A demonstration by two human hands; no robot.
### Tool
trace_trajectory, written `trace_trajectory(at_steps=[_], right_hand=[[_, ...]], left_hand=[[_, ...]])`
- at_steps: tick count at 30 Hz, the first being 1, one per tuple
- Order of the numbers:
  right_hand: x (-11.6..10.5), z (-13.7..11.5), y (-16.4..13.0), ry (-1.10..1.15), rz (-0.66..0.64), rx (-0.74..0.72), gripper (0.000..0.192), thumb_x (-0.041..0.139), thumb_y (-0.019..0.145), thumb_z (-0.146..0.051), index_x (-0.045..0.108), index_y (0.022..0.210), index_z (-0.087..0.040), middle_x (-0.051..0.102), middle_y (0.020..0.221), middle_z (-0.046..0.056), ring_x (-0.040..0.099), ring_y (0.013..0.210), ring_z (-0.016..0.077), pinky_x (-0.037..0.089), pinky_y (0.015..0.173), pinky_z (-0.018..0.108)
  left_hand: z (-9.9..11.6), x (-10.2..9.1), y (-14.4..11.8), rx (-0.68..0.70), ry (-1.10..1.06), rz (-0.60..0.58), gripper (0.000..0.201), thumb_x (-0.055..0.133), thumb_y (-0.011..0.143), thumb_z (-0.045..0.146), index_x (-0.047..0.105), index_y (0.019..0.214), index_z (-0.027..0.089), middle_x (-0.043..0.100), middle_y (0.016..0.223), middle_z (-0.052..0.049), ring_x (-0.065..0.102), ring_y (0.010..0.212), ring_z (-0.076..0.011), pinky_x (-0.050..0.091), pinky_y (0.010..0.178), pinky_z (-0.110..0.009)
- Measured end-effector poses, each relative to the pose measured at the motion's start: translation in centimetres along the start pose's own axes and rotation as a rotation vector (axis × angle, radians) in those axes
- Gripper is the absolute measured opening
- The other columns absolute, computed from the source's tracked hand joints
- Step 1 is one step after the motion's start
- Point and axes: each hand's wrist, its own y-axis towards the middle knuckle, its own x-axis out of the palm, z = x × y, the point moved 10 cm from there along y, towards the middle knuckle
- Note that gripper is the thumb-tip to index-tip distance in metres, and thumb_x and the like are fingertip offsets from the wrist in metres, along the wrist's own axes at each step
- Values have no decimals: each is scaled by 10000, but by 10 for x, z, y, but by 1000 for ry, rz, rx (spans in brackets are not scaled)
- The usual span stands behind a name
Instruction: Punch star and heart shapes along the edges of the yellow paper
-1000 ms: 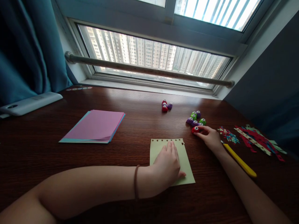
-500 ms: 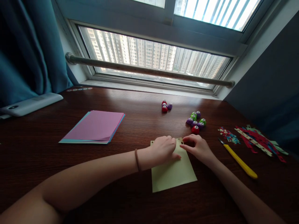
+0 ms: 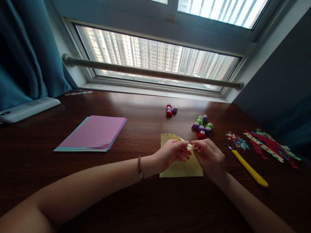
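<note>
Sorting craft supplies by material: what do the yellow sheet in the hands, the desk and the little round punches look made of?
The yellow sheet looks like thin matte paper: its far edge curls up where the left hand and right hand pinch it. The desk looks like dark wood or wood-look laminate, with visible grain and a glossy reflection of the window. The small punches appear to be coloured plastic with a slight sheen.

The left hand (image 3: 170,153) and right hand (image 3: 210,155) cover the right part of the yellow-green sheet (image 3: 181,168), so the raised far right corner pinched between them cannot be made out in full, and the punched shapes along its far edge are too small to identify. The white device (image 3: 26,109) at the desk's (image 3: 145,207) left edge is cut off by the frame. The punch patterns on the small craft punches (image 3: 201,127) cannot be read.
</note>
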Motion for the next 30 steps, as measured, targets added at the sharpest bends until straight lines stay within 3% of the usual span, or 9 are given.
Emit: trace_trajectory(at_steps=[5, 9, 11, 16, 23, 30], right_hand=[[-3, -1, 4, 109, -58, 68, 271, 554, 762, -39, 566, 985, -194, 567, 865, 44, 530, 772, 158, 456, 702, 296], [1, 4, 5, 331, -143, 205, 223, 572, 771, -107, 594, 979, -186, 533, 932, 63, 528, 784, 168, 460, 665, 304], [1, 7, 4, 397, -125, 254, 177, 583, 783, -125, 610, 945, -190, 534, 910, 55, 525, 743, 155, 455, 640, 297], [-1, 17, 1, 455, -75, 341, 59, 616, 784, -146, 627, 816, -195, 546, 818, 32, 535, 723, 150, 438, 623, 278], [10, 24, -1, 665, -175, 487, 36, 615, 797, -213, 600, 788, -181, 536, 786, 30, 500, 719, 150, 405, 638, 273], [30, 28, -14, 1014, -231, 693, 82, 632, 785, -242, 589, 774, -174, 546, 747, 18, 508, 699, 138, 408, 628, 246]], left_hand=[[3, 3, -3, 60, -107, -31, 210, 653, 676, 283, 609, 778, 104, 600, 731, -34, 538, 639, -90, 412, 639, -223], [20, 3, -8, 194, -59, -30, 196, 643, 719, 287, 622, 789, 105, 615, 719, -29, 534, 630, -94, 412, 620, -222], [26, 4, -10, 223, 9, -19, 202, 632, 739, 299, 619, 769, 100, 603, 688, -23, 530, 626, -96, 411, 617, -223], [31, 11, -15, 244, 127, -47, 231, 610, 770, 319, 608, 770, 88, 597, 710, -34, 529, 642, -100, 416, 627, -231], [38, 8, -18, 281, 101, 5, 210, 595, 779, 287, 576, 714, 88, 584, 657, -24, 516, 613, -96, 411, 616, -230], [39, 13, -22, 279, 59, -32, 219, 589, 786, 321, 567, 709, 118, 591, 637, -10, 520, 604, -92, 399, 615, -225]])
